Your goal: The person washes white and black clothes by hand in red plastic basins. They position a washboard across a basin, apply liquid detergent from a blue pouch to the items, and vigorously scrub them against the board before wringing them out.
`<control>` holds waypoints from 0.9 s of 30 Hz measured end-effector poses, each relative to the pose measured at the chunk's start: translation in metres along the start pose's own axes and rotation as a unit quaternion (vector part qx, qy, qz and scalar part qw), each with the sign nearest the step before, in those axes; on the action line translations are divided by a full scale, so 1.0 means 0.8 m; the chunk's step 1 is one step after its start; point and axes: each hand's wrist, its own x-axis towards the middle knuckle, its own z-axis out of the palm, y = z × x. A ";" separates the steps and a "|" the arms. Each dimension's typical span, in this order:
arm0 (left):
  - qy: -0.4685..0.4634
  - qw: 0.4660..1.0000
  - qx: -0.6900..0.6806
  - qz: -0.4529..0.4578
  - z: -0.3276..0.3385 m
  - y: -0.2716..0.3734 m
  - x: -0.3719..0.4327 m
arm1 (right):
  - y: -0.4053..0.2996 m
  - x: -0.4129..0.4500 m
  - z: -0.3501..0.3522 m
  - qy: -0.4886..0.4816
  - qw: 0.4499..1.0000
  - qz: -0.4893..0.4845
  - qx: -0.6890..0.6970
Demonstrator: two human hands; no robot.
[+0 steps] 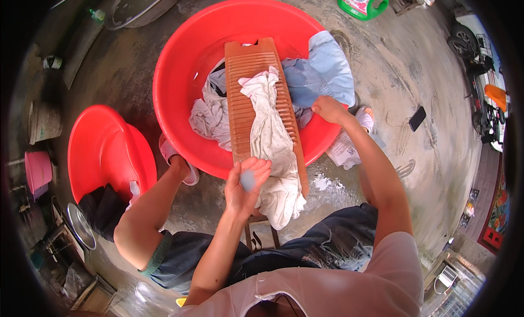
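My left hand (247,184) is palm up over the lower end of a brown ridged washboard (239,108), its fingers cupped around a small pale blue blob (247,180). Whether that is soap or liquid detergent is unclear. A twisted white dotted cloth (268,132) runs down the board and hangs off its near end. The board leans in a large red basin (180,50). My right hand (328,109) is closed in a fist at the lower edge of a light blue denim garment (331,67), which drapes over the basin's right rim. No grip on the denim is visible.
Greyish-white wet clothes (211,120) lie in the basin, left of the board. A smaller red basin (98,145) with dark cloth (102,206) stands left. A green detergent bottle (363,3), a phone (417,118) and a plastic bag (346,149) are on the concrete floor.
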 end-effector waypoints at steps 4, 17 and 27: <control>-0.012 1.000 -0.014 -0.016 -0.007 0.005 0.002 | 0.022 0.042 0.027 -0.132 0.986 0.031 -0.095; 0.012 0.998 -0.060 -0.016 -0.017 0.023 -0.002 | 0.028 0.165 -0.094 0.515 0.849 0.110 -0.046; -0.006 0.998 -0.061 -0.035 -0.005 0.016 0.004 | 0.051 0.096 0.008 0.036 0.998 0.055 0.014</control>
